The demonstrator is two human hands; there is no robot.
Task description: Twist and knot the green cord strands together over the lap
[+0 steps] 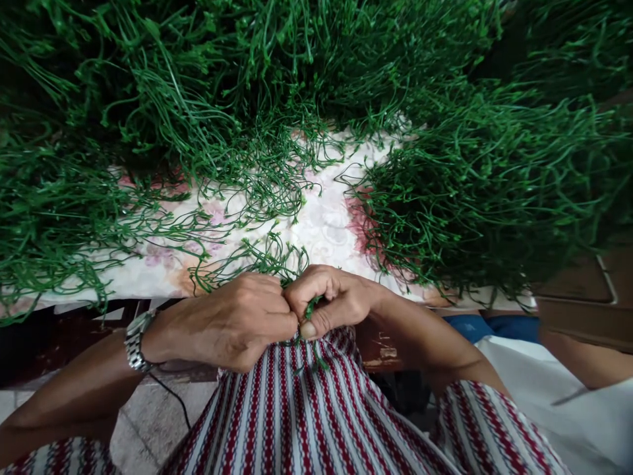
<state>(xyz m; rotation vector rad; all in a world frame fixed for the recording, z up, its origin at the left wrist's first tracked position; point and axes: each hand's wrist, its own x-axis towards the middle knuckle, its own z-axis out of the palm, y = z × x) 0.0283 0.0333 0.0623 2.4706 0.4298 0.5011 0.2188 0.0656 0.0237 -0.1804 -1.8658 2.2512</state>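
My left hand [232, 320], with a metal watch [136, 342] on its wrist, and my right hand [329, 300] meet knuckle to knuckle at the table's front edge, above my striped lap [301, 415]. Both are closed in a pinch on a small cluster of thin green sprigs [257, 258] that fans out above the fingers onto the floral cloth [321, 224]. A short green stem piece [311, 307] pokes out by my right thumb.
Large heaps of the same green sprigs [484, 185] cover the table at the left, back and right. A brown wooden piece [588, 297] and another person's white clothing [558, 389] lie at the right. Tiled floor [148, 422] shows below.
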